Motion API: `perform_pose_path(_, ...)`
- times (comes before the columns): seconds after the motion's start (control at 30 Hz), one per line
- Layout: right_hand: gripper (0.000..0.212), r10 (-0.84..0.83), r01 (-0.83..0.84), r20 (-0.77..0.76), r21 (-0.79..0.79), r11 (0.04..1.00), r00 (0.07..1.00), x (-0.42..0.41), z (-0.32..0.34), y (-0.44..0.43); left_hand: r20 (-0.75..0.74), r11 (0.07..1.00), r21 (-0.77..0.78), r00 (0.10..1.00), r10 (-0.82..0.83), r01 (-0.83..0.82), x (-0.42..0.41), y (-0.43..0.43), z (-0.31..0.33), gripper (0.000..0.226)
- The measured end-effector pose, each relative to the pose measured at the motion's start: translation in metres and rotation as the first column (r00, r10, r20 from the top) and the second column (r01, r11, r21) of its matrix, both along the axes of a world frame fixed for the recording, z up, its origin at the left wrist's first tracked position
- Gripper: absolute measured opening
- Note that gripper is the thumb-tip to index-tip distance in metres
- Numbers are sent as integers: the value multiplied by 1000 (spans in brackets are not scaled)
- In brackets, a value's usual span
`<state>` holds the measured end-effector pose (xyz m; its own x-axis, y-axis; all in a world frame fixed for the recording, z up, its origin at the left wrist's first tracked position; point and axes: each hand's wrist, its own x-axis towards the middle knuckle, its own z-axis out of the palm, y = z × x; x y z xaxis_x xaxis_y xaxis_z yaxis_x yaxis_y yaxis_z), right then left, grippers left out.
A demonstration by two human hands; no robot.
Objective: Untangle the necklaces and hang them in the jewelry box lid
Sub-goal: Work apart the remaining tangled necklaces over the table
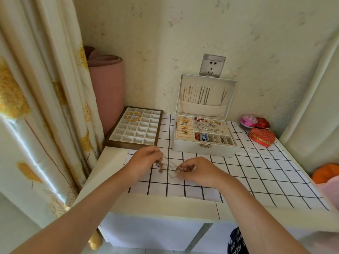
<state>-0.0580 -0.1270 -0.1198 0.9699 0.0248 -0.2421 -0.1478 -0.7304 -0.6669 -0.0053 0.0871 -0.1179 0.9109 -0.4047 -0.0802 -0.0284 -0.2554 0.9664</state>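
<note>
Head view. Lower centre: left hand (145, 160) and right hand (198, 171), fingers curled, each pinching part of the tangled necklaces (169, 166) just over the checked cloth (256, 171) on the bench (117, 162).

Centre: jewelry box (203, 149) open, its lid (233, 94) upright, chains (200, 94) hanging inside above a pocket. The base holds rings (184, 125) at left and earrings (207, 124) beside them.

Centre left: compartment tray (132, 144), with gold bangles (134, 116) at its far end.
</note>
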Motion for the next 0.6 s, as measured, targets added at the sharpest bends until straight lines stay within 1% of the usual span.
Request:
perform_pose_path(0.03,6,-14,14,4,28,999,1000,-1,1,2,-87,991,-132,996,-21,9,-1,-1,3,25)
perform_pose_path(0.07,4,-31,30,11,63,998,999,-1,2,4,-144,973,-229,988,-63,29,-3,-2,6,26)
perform_pose_path(0.1,2,-40,37,22,103,994,999,0,4,6,-161,961,-272,982,-102,55,-4,-2,8,26)
perform_pose_path(0.2,9,-40,28,49,226,974,998,-2,10,11,-107,960,-248,981,-162,131,-8,-4,14,20)
perform_pose_path(0.23,9,-48,32,55,259,965,997,-2,12,12,-94,959,-243,980,-173,146,-9,-5,15,18)
perform_pose_path(0.37,9,-59,21,103,339,940,993,2,21,16,-103,948,-265,973,-208,175,-8,-7,25,15)
perform_pose_path(0.47,13,-75,33,73,458,888,994,5,26,18,-117,949,-263,971,-209,173,-6,-8,30,17)
perform_pose_path(0.6,9,-149,49,153,518,854,977,8,27,18,-138,956,-273,979,-153,111,-2,-12,27,18)
